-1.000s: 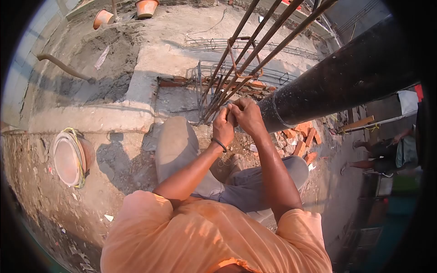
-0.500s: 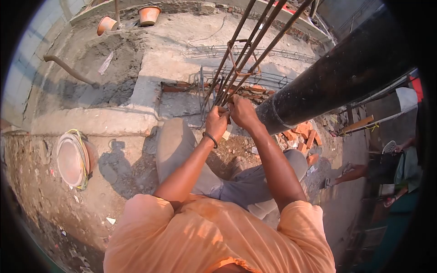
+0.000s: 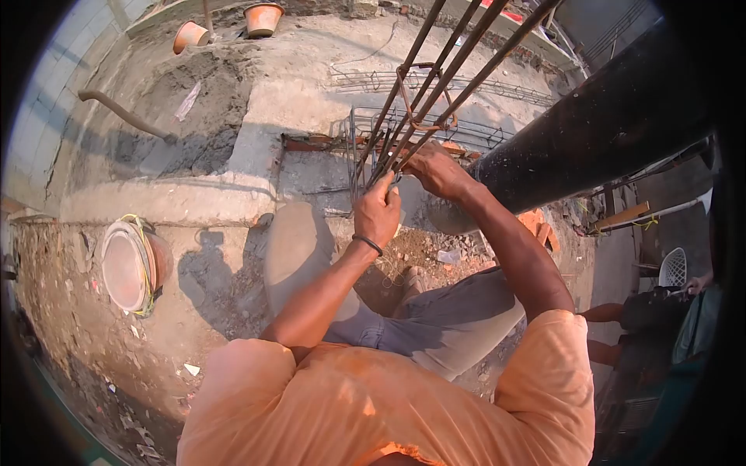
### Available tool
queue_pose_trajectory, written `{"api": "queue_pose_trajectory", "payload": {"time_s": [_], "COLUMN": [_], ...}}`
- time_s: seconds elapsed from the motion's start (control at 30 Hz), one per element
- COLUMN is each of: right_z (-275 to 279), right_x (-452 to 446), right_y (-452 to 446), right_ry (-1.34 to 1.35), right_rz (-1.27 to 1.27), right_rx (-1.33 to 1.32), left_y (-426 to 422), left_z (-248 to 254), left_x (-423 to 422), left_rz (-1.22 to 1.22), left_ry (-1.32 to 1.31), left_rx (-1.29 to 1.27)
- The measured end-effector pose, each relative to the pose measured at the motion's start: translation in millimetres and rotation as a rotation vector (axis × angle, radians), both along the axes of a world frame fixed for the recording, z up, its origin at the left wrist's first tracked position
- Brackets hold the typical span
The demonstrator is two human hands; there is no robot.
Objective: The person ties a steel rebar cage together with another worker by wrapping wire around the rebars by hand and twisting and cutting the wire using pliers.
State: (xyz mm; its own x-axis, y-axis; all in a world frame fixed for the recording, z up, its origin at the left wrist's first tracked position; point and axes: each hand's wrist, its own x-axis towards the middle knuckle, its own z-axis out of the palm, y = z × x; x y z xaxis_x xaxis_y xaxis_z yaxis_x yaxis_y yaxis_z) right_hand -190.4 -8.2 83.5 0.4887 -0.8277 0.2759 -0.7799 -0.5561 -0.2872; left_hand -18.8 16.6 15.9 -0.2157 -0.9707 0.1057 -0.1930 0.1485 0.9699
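has bare left hand at lower part of tall rust-brown steel rods, thumb and fingers close together; cannot tell if gripping anything. has bare right hand at rods' right side, fingers bent, tips partly hidden; cannot tell grip there either. rods slanting upward ahead of grey-trousered knees, ringed higher by square rust-brown metal stirrup; large black cylindrical pipe near right hand.

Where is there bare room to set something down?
The pale slab looks mostly bare between the grey mud and the thin flat frame; so does the ground between the strapped bucket and left knee. It is crowded around the left hand and right hand, at the slanting rods beside the black pipe.
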Motion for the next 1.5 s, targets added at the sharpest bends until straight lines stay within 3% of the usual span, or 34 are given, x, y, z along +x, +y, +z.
{"api": "queue_pose_trajectory", "payload": {"time_s": [0.1,0.27,0.37,0.4,0.5,0.6,0.7,0.73,0.87,1.07,1.2,1.33,1.43,1.5], "right_z": [-4.5,-16.2,-24.5,-22.9,-20.4,-20.0,1.0,6.7,-24.1,-28.9,-21.5,-4.3,-15.3,-13.1], "right_x": [-4.6,9.1,14.5,20.1,46.2,60.9,66.5,66.8,55.0,66.1,76.5,76.8,60.4,43.3], "right_y": [-0.1,15.6,23.8,27.7,34.8,35.3,39.1,39.5,39.7,47.9,53.1,55.8,60.2,64.0], "right_ry": [0.189,0.002,-0.005,-0.028,-0.080,-0.124,-0.183,-0.205,-0.185,-0.379,-0.441,-0.439,-0.422,-0.554], "right_rz": [-0.012,-0.188,-0.334,-0.404,-0.591,-0.716,-0.767,-0.759,-0.778,-0.788,-0.766,-0.784,-0.618,-0.600], "right_rx": [-0.223,-0.122,0.054,0.074,0.146,0.155,0.165,0.168,0.243,0.070,-0.072,0.070,0.112,0.185], "left_y": [7.2,7.2,7.0,6.8,4.1,2.9,2.0,-4.4,-2.1,3.4,4.1,1.1,5.1,1.7], "left_z": [-14.5,-34.4,-46.0,-40.4,-28.9,-51.8,-51.1,-50.5,-54.1,-52.3,-21.1,-9.6,3.5,5.1], "left_x": [-13.0,-19.8,-7.0,-7.1,-9.5,-37.4,-50.6,-50.1,-43.7,-43.9,-27.9,-12.9,-10.7,-6.5], "left_rz": [0.046,0.186,0.060,0.077,0.006,0.112,0.119,0.164,0.171,0.114,0.039,0.007,0.026,-0.027], "left_ry": [-0.071,0.104,0.170,0.185,0.245,0.628,0.840,0.644,0.810,0.840,0.808,0.766,0.716,0.727], "left_rx": [-0.153,-0.356,0.001,-0.042,0.206,0.081,0.139,0.104,0.455,0.436,0.432,0.435,0.454,0.542]}}
